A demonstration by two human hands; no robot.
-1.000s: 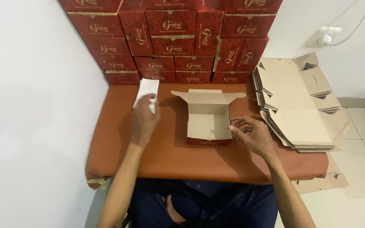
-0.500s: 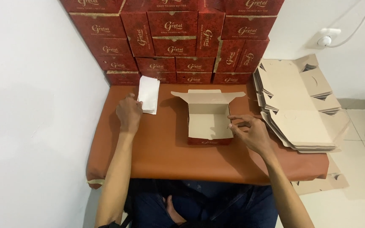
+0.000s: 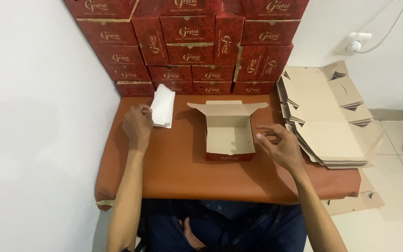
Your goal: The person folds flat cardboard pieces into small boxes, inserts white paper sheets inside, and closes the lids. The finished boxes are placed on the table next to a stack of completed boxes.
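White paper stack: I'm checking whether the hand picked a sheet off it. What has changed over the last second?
The left hand has come down off the white paper stack to its near left edge, fingertips touching it, no sheet lifted. The right hand has shifted slightly, hovering open beside the open box. Box, flat cardboard pile and red boxes stayed put.

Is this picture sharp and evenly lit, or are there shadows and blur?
Head view: mostly sharp and evenly lit; soft shadows lie beside the open box and under the right hand; the left hand by the white papers looks crisp; straight edges bow slightly near the frame's borders.
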